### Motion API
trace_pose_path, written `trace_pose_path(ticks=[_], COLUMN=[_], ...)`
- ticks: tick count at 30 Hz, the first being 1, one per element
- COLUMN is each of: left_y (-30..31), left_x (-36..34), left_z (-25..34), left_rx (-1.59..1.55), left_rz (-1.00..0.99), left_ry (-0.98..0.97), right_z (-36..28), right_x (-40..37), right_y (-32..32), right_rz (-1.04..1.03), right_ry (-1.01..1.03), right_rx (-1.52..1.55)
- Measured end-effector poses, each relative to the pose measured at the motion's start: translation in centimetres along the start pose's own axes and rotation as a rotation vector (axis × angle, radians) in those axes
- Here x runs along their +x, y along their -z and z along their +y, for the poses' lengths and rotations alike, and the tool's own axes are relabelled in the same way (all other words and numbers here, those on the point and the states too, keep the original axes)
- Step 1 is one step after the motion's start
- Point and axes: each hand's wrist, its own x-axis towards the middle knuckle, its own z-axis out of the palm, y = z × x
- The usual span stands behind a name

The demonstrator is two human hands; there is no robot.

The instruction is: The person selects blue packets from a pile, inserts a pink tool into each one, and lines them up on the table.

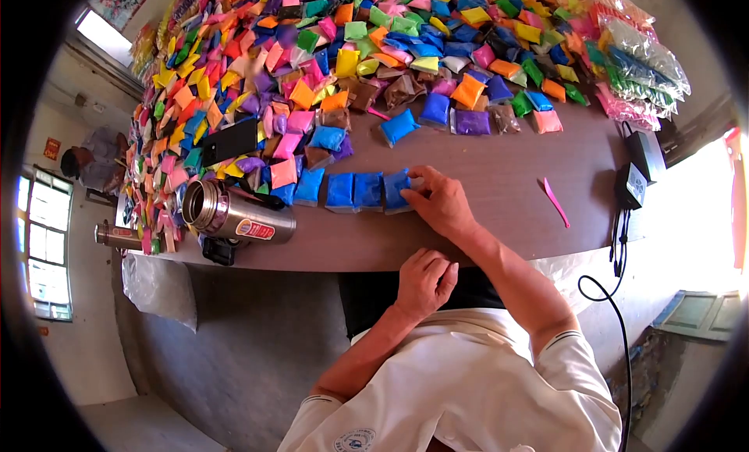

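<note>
My right hand (441,201) has its fingertips on the right edge of a small blue plastic packet (395,190). That packet lies flat at the right end of a row on the brown table (484,237). Directly left of it are two more blue packets, the middle one (368,190) and another one (340,191). Further left lies a slightly tilted blue packet (310,186). My left hand (426,282) rests near the table's front edge, fingers curled, with nothing visible in it.
A large heap of coloured packets (343,62) covers the back and left. An uncapped steel flask (257,218) lies at front left, near a black phone (231,143). A pink strip (555,202), black adapter (630,185) and cable are right. Another person (101,159) is far left.
</note>
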Motion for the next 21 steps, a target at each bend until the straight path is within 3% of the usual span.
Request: trace_pose_path(ticks=[15,18,21], left_y=[0.05,-0.02,-0.12], left_x=[-0.08,-0.16,-0.12], left_z=[-0.05,-0.12,-0.04], left_rx=[-0.005,-0.001,-0.012], left_rz=[-0.008,-0.010,0.004], left_ry=[-0.003,-0.014,-0.020], right_z=[-0.04,-0.40,-0.62], right_x=[-0.35,-0.78,-0.99], right_y=[-0.75,-0.82,-0.82], right_rz=[0.067,0.114,0.083], right_ry=[0.079,0.154,0.257], right_rx=[-0.213,-0.137,-0.290])
